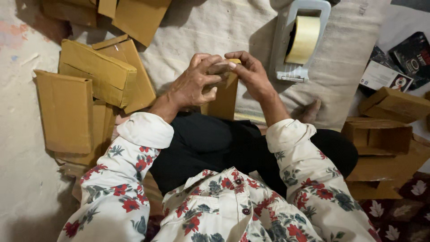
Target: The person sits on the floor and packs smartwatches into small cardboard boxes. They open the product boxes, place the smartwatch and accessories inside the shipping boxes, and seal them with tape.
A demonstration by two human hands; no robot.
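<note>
Evidently light and stiff but creasable, a small brown cardboard box (222, 87) is clamped at its top edge by left hand (193, 83) and right hand (252, 74) fingers.

Both hands, the left hand (195, 83) and right hand (251, 74), meet on a cardboard box (222, 94) held over the lap, with folded boxes (89, 89) stacked to the left, a tape dispenser (300, 40) far right on the cloth (215, 27), and open boxes (385, 130) right.
</note>
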